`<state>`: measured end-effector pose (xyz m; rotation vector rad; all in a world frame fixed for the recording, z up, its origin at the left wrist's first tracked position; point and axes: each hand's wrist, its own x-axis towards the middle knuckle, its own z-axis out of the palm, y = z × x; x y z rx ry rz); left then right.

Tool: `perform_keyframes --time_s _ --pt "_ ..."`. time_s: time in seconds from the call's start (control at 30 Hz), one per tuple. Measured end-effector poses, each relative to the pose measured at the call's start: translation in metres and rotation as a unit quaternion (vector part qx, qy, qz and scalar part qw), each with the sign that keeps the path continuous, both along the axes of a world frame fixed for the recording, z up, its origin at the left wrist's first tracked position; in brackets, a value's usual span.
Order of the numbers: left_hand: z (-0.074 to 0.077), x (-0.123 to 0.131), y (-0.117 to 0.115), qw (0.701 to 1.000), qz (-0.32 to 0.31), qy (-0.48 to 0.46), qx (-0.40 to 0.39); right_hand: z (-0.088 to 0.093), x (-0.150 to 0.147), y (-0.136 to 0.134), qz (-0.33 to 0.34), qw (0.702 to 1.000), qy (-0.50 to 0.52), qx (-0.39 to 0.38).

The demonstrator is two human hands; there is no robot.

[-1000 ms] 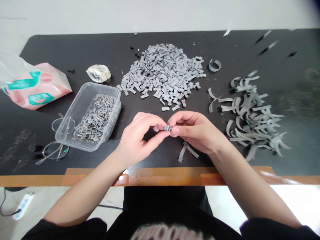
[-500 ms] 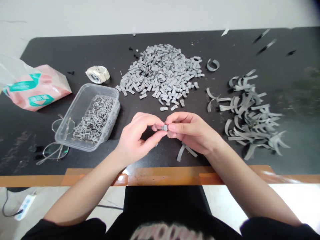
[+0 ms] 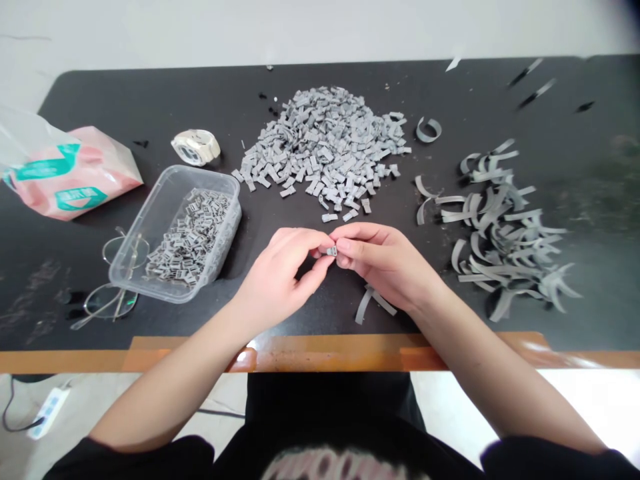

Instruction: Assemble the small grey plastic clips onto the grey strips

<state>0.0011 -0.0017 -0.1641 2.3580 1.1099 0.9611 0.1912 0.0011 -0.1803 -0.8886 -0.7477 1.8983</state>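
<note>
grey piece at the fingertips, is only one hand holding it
No, the small grey piece is pinched between the fingertips of both the left hand and the right hand.

The small grey piece (image 3: 331, 251) between the fingers (image 3: 345, 245) is partly hidden by them and too small to make out in detail. The pink-and-teal plastic bag (image 3: 75, 177) runs off the left edge, and the print on the black shirt (image 3: 330, 465) is cut off below.
</note>
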Motion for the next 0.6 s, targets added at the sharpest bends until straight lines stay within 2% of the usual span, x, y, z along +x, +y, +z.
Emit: perform_keyframes --time_s 0.2,0.33,0.43,0.53,0.6 --pt "0.0029 0.0001 0.0010 0.999 0.038 -0.028 -0.021 0.0034 0.0051 0.0004 -0.007 0.996 -0.061 0.063" --pt "0.0007 0.0007 0.0033 0.998 0.012 -0.044 -0.045 0.0050 0.0039 -0.0003 -0.024 0.993 -0.083 0.085" --pt "-0.0027 0.0013 0.0034 0.996 -0.007 -0.047 -0.072 0.0061 0.0017 -0.0008 -0.014 0.993 -0.080 0.083" --pt "-0.0032 0.0008 0.0028 0.987 0.007 -0.106 -0.121 0.0084 0.0041 -0.0003 -0.029 0.993 -0.082 0.085" --pt "-0.0017 0.0002 0.0033 0.969 0.020 -0.166 -0.180 0.0098 0.0073 0.0002 -0.034 0.991 -0.074 0.102"
